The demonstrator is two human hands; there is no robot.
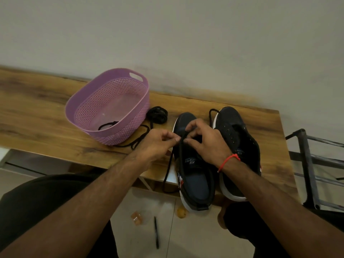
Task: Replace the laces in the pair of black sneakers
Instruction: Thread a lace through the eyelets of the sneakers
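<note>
Two black sneakers stand side by side on the wooden table [46,116], toes toward the wall. Over the left sneaker [193,175] both hands meet at its eyelets. My left hand [156,144] pinches a black lace [181,155] that runs down over the shoe's side and off the table edge. My right hand [204,140], a red thread at its wrist, grips the same lace at the shoe's tongue. The right sneaker [236,138] shows bare eyelets, with a lace end lying by its toe. A coiled black lace [157,115] lies between basket and shoes.
A purple perforated basket [128,86] stands at the left with a piece of black lace inside. A dark metal rack [314,164] stands right of the table. On the floor below lie a pen [156,232] and small yellowish objects. A wall backs the table.
</note>
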